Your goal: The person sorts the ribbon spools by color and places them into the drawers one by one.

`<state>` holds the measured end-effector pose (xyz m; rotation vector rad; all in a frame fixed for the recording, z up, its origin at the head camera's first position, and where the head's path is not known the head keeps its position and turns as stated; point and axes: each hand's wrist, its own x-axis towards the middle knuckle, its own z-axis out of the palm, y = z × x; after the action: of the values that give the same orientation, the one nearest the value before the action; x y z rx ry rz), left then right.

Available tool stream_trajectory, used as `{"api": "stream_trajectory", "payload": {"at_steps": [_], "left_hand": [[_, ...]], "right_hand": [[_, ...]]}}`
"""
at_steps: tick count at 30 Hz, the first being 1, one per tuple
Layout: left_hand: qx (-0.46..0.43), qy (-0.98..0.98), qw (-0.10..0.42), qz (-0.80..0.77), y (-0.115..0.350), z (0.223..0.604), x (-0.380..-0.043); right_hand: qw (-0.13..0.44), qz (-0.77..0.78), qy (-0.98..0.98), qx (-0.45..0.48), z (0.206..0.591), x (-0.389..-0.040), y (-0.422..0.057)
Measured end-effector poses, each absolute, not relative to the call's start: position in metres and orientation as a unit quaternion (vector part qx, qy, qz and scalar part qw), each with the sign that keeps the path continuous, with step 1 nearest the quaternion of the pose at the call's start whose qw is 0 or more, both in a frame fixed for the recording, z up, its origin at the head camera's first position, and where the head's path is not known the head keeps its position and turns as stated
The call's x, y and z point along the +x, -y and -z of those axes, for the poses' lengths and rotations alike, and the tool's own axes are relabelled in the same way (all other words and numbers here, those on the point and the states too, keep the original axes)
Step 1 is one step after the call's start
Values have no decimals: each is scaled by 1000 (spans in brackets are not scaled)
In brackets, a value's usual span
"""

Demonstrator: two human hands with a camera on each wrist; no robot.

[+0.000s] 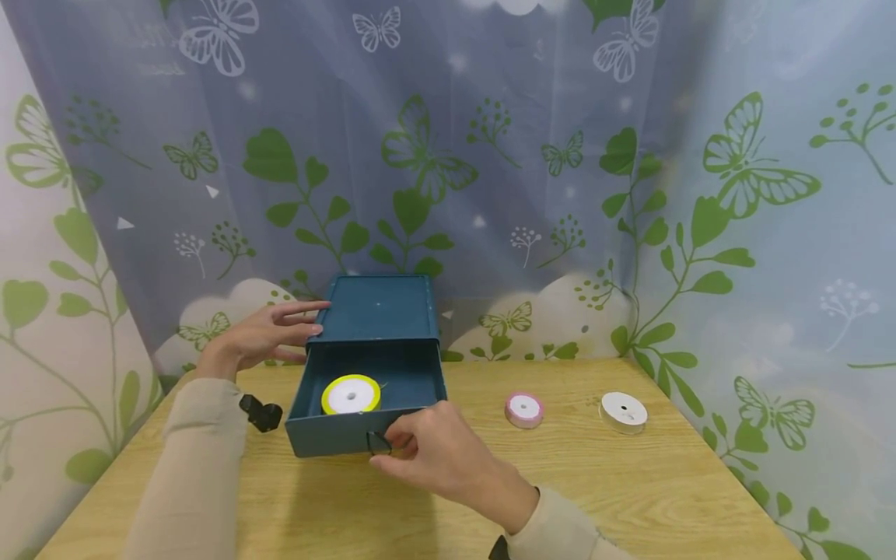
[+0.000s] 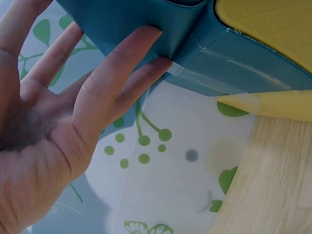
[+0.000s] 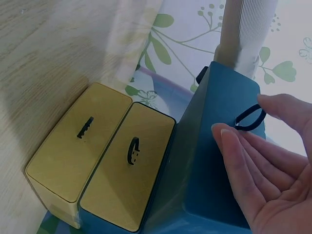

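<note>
A blue drawer (image 1: pixel 329 435) stands pulled out from a blue cabinet (image 1: pixel 381 307) in the head view, with a yellow-edged ribbon spool (image 1: pixel 351 395) lying inside at the left. My right hand (image 1: pixel 448 455) pinches the black loop handle (image 3: pixel 252 118) on the drawer's front between thumb and fingers. At the cabinet's left side, my left hand (image 1: pixel 262 338) rests with its fingers extended; the left wrist view shows the fingertips (image 2: pixel 148 35) against the blue wall.
Right of the cabinet, a pink-edged spool (image 1: pixel 524 410) and a white spool (image 1: pixel 624 411) lie on the wooden table (image 1: pixel 560 482). Two yellow drawer fronts (image 3: pixel 80 141) with black handles sit below the pulled-out drawer. A patterned curtain (image 1: pixel 490 194) hangs behind.
</note>
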<state>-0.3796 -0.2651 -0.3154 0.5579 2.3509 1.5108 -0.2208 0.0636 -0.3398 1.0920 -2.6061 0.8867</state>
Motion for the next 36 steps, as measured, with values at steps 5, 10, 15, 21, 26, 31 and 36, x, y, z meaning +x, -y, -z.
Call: {"api": "stream_trajectory", "payload": {"at_steps": [5,10,15,21,26,31,36], "left_hand": [[190,-817,145,-524,264,314,-378],[185,-816,149,-526,262,314,-377],[186,-816,149,-526,263,313,-378],[188,-818,147,-524,263,314,-379],[185,-816,148,-527,264,315,-379],[183,-817,148,-526,264,315,-378],[184,-818,146,-525,264,316,-377]], "right_hand": [[84,-315,877,353,341,-220,-62],[83,-315,884,335,341,-219,-61],[88,-312,887,329,341,-219,-61],[86,-318,885,330,342,-219,-62],[76,-330,881,330,342,-220,-61],[79,-336,878,333,343,-222,-60],[74,-350,871,337,343,-224,-60]]}}
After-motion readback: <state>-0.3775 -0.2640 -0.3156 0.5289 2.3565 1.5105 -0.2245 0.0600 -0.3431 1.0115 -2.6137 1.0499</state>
